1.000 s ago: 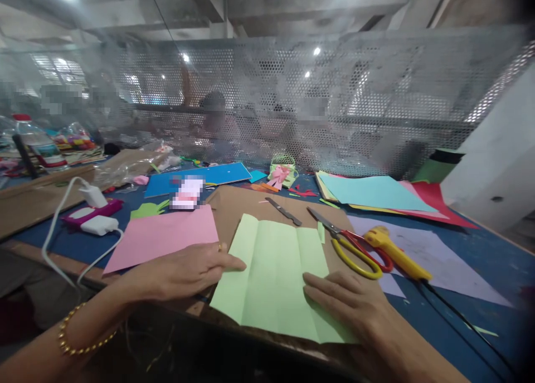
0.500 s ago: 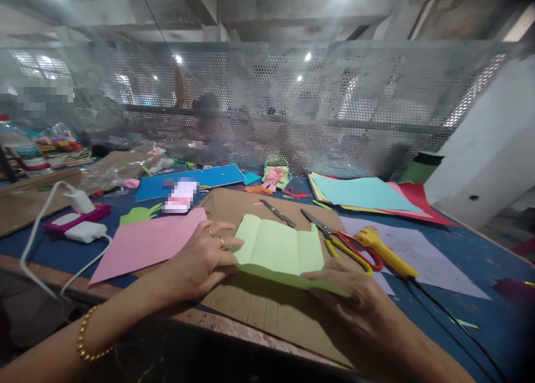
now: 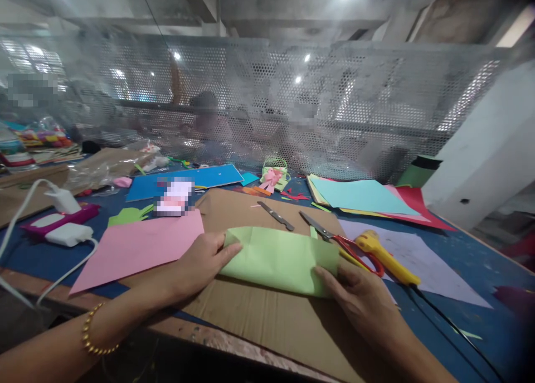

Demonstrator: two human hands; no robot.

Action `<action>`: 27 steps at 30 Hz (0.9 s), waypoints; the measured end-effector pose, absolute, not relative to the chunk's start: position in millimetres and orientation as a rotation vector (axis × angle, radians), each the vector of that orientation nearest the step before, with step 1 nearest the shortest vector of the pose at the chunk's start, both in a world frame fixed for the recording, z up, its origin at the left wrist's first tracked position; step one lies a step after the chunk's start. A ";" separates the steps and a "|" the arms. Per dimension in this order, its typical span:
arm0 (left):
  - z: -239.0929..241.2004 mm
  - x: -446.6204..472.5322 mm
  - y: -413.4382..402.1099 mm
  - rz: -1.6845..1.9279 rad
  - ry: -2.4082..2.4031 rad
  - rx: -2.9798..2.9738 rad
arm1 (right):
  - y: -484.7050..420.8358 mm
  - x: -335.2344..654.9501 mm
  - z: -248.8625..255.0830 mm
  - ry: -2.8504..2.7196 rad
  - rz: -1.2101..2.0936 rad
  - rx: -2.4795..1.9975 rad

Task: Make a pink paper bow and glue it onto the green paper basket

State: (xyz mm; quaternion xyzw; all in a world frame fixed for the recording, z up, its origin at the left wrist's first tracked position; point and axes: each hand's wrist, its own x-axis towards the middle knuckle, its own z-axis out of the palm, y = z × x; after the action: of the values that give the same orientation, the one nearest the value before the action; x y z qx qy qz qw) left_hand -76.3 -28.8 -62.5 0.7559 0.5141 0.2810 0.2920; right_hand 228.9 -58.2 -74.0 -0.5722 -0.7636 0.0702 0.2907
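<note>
A light green sheet of paper (image 3: 276, 260), folded over with creases across it, is held above the brown cardboard (image 3: 254, 310). My left hand (image 3: 209, 257) pinches its left end, thumb on the near face. At the right end my right hand (image 3: 355, 288) grips the paper with the thumb in front and the fingers behind. Just beyond the paper lie a knife-like blade (image 3: 276, 215) and scissors with red and yellow handles (image 3: 346, 246). A yellow glue gun (image 3: 387, 257) rests beside my right hand on a lilac sheet (image 3: 434, 266).
Pink paper (image 3: 137, 246), a phone (image 3: 175, 196) and a purple power strip (image 3: 61, 222) with white chargers are on the left. A small green paper basket (image 3: 275, 175) stands at the back. Coloured sheets (image 3: 368, 193) are stacked at the back right, before a perforated metal screen (image 3: 267, 98).
The green paper has gone from lying opened out to folded over and raised by both hands. My left thumb now presses on its near face. The view has shifted slightly.
</note>
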 end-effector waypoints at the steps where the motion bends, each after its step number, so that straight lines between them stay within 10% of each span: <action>1: -60.8 -72.5 -26.2 0.750 1.418 2.025 | -54.1 228.3 -76.6 -2.020 0.151 -1.560; 27: -80.4 -55.1 -11.8 0.227 1.856 2.392 | -54.7 222.0 -93.3 -2.082 -0.120 -1.692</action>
State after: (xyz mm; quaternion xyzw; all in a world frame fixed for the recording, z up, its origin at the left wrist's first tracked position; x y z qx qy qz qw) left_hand -55.1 -11.8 -80.4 0.7868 0.6104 0.0745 0.0529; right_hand 222.0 -54.7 -93.3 -0.6139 -0.7551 -0.0436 0.2259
